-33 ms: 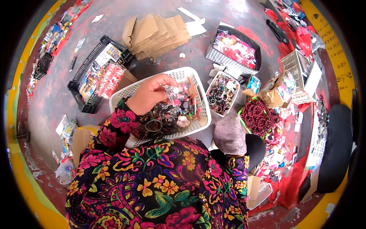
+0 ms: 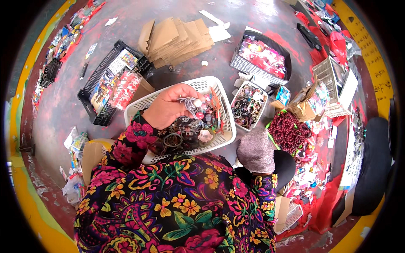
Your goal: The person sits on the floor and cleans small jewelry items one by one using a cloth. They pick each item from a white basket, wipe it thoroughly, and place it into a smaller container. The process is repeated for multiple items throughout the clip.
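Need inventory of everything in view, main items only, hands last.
Large basket: 1, white, centre
Small basket: 1, white, right of centre
Lined basket: 1, grey patterned, upper right
Long crate: 1, black, upper left
Cardboard stack: 1, brown, top centre
Slatted crate: 1, off-white, far right
Beads: many, dark red, right
Trinkets: many, mixed, in both white baskets
Fuzzy thing: 1, mauve, below small basket
Left hand: 1, bare, over large basket, pinching silvery trinkets
Right hand: not visible

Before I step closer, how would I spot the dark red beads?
Start at the large white basket under the left hand, then go right past the smaller white basket. The dark red beads lie beyond it, lower in view, heaped: one deep colour, unlike the mixed trinkets in that basket.
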Demonstrator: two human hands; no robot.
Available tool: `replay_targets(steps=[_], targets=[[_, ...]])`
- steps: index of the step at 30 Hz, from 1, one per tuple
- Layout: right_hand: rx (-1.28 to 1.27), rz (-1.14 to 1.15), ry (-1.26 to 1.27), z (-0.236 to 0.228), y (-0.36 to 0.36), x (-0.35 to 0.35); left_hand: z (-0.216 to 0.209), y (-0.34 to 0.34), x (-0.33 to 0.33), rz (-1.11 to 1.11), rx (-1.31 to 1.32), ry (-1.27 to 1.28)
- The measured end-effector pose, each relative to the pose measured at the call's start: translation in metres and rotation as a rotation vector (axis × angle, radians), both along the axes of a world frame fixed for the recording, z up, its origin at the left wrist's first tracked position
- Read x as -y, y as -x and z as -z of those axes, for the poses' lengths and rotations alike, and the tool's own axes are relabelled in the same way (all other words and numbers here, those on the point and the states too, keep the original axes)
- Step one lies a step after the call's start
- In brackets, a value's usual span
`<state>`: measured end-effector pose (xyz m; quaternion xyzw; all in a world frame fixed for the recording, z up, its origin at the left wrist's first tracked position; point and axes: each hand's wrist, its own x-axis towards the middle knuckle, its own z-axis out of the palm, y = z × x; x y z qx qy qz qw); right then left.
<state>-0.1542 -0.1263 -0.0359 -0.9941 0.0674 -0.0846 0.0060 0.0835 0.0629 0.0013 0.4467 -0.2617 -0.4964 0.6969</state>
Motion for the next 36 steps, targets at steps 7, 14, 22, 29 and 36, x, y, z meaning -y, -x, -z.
replay_targets(steps=[7, 14, 22, 29, 36], targets=[[0.008, -0.04, -0.013, 0.012, -0.008, 0.002, 0.01, 0.004, 0.004, 0.011, -0.226, 0.143], [-0.137, 0.079, -0.018, -0.006, -0.011, -0.009, 0.019, 0.013, 0.011, -0.049, -0.466, 0.166], [-0.072, 0.134, -1.103, 0.041, 0.034, 0.003, 0.018, 0.023, 0.017, -0.047, -0.559, 0.199], [0.043, 0.227, -1.064, -0.014, 0.005, -0.012, 0.017, 0.028, 0.017, -0.124, -0.479, 0.065], [0.151, 0.196, -1.271, -0.035, -0.023, -0.025, 0.008, 0.045, 0.023, -0.022, -0.436, -0.089]])
